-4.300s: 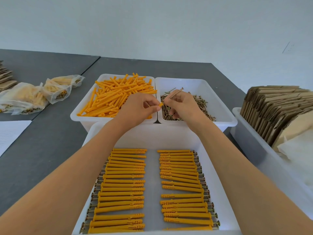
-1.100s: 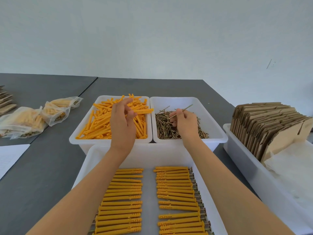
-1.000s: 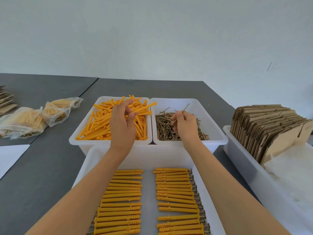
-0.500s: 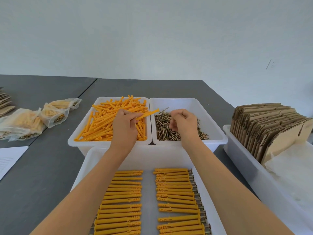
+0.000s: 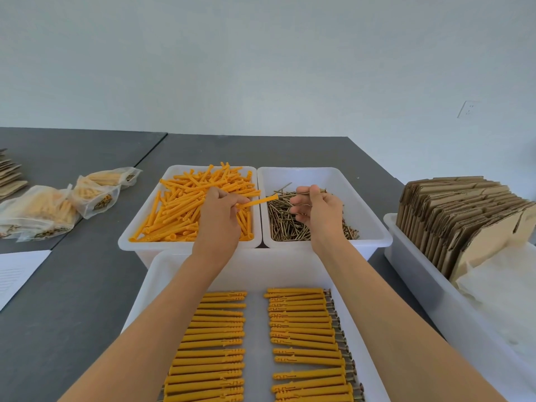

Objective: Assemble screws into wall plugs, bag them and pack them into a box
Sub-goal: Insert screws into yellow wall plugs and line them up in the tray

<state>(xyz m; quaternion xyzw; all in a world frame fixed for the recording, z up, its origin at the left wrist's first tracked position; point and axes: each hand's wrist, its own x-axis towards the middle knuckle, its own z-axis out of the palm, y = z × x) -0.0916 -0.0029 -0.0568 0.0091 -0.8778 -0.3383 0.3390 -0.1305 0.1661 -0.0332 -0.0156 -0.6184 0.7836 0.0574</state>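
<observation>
My left hand grips one orange wall plug, its free end pointing right over the divide between two white bins. My right hand pinches a thin brass screw above the right bin, which holds a heap of loose screws. The left bin is full of loose orange plugs. Plug and screw are apart. In the near white tray, two rows of assembled plugs lie with screw heads showing.
A white bin at the right holds flat cardboard boxes and white paper. Clear bags of assemblies lie on the grey table at the left. A paper sheet sits near the left edge.
My left hand lifted one plug out of the plug bin and swung it right. My right hand picked a screw and turned toward the plug.
</observation>
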